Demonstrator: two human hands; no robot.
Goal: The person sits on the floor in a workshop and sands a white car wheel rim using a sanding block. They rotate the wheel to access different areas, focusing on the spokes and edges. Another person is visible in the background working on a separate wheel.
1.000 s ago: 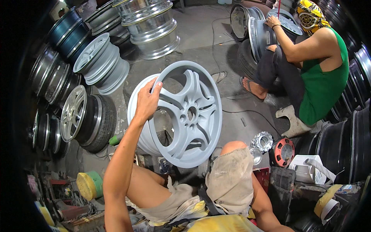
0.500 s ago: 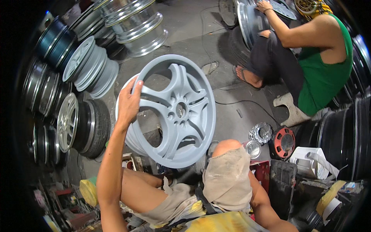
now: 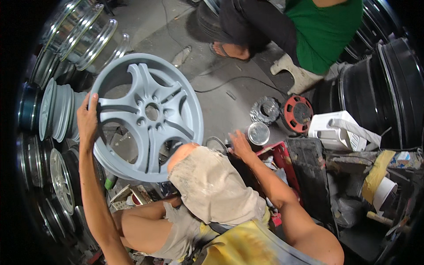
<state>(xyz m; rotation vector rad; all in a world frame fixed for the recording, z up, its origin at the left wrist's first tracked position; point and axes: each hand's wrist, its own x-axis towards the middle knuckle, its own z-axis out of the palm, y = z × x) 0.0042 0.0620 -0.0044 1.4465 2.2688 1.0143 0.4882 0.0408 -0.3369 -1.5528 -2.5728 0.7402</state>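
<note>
A grey-primed alloy wheel (image 3: pixel 148 115) stands on edge in front of my knees, its spoked face toward me. My left hand (image 3: pixel 87 120) grips its left rim and holds it upright. My right hand (image 3: pixel 240 143) reaches out past my right knee, fingers spread, just short of a small round shiny tin (image 3: pixel 258 133) on the floor beside a red crate (image 3: pixel 278 154). Nothing is in that hand.
Stacks of bare and painted wheel rims (image 3: pixel 57 110) line the left side. Another person in a green top (image 3: pixel 324 28) squats at the top right. A red cable reel (image 3: pixel 298 114), a white canister (image 3: pixel 333 130) and dark tyres (image 3: pixel 388 88) crowd the right.
The view has swung down and right, so the wheel now sits further left. My right hand has come into view and stretched toward the shiny tin. My left hand keeps its grip.
</note>
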